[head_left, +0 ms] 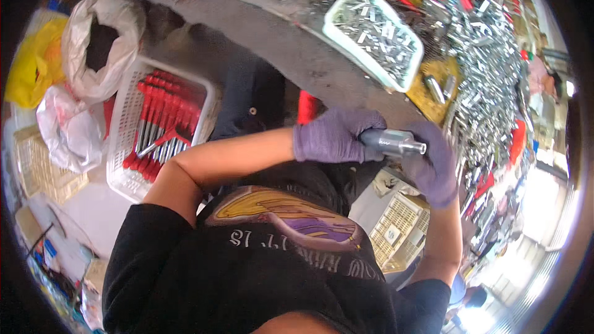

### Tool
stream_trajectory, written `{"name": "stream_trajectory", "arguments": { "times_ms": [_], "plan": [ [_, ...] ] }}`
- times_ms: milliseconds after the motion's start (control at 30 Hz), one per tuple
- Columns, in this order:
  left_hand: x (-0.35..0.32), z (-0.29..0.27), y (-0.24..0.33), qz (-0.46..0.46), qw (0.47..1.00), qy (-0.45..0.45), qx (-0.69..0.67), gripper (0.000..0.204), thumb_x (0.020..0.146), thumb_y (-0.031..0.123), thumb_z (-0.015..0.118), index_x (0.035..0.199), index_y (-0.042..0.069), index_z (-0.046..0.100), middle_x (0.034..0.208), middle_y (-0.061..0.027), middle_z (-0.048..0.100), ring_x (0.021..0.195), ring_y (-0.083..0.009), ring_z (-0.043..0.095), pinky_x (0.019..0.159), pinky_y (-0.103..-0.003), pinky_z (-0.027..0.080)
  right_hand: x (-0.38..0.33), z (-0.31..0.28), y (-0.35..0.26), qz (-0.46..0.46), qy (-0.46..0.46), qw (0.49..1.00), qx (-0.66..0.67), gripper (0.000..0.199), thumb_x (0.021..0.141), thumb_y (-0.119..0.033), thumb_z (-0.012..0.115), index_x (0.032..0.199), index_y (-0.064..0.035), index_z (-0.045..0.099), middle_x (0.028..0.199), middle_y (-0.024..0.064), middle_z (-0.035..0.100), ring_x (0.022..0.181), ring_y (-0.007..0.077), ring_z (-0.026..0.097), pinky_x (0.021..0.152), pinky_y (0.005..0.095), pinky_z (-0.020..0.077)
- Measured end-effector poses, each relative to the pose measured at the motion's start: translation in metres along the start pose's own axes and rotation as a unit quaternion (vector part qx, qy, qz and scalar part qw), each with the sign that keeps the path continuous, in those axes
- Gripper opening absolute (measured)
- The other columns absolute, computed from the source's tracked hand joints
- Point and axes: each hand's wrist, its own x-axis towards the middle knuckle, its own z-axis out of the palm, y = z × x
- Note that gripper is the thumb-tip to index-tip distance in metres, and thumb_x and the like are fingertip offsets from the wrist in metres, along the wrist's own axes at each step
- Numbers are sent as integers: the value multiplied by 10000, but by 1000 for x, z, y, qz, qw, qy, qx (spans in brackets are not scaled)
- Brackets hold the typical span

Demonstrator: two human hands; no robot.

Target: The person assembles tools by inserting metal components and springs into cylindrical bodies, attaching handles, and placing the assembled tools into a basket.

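Both my hands wear purple gloves. My left hand (pixel 334 136) is wrapped around the grey handle end of a short metal tool (pixel 393 143), a cylinder with a shiny silver tip. My right hand (pixel 436 164) cups the tool's silver end from the right and below. The two hands meet just in front of my chest, above my black printed shirt. A heap of loose silver metal parts (pixel 489 68) lies on the work surface just beyond my right hand.
A white tray (pixel 373 36) full of small silver pieces sits on the grey bench above my hands. A white basket (pixel 127 148) of red-handled tools stands at left, beside white and yellow bags (pixel 99 43). A cream crate (pixel 402 229) lies below right.
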Motion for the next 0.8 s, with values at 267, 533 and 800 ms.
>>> {"name": "stream_trajectory", "arguments": {
  "times_ms": [267,533,800],
  "plan": [
    [-81,-16,-56,-287,567,344,-691,169,793,66,547,934,54,455,877,-110,517,910,-258,534,886,-438,471,-72,101,112,185,-316,781,505,936,644,-478,788,1337,-2,378,1188,112,530,994,248,561,877,352,436],
    [-71,27,-174,-432,576,394,-571,204,922,219,481,979,50,578,925,-107,626,850,-255,612,772,-403,527,-57,178,96,182,49,971,149,464,796,-161,672,1213,-20,525,1085,87,598,962,183,583,838,307,464],
    [-99,41,-188,-552,653,245,-458,195,898,202,551,1005,59,629,901,-91,666,732,-200,651,620,-341,535,-16,226,85,182,-50,982,-27,388,778,-224,662,1147,-132,586,1011,122,647,953,284,627,815,358,479]
  ]
}}
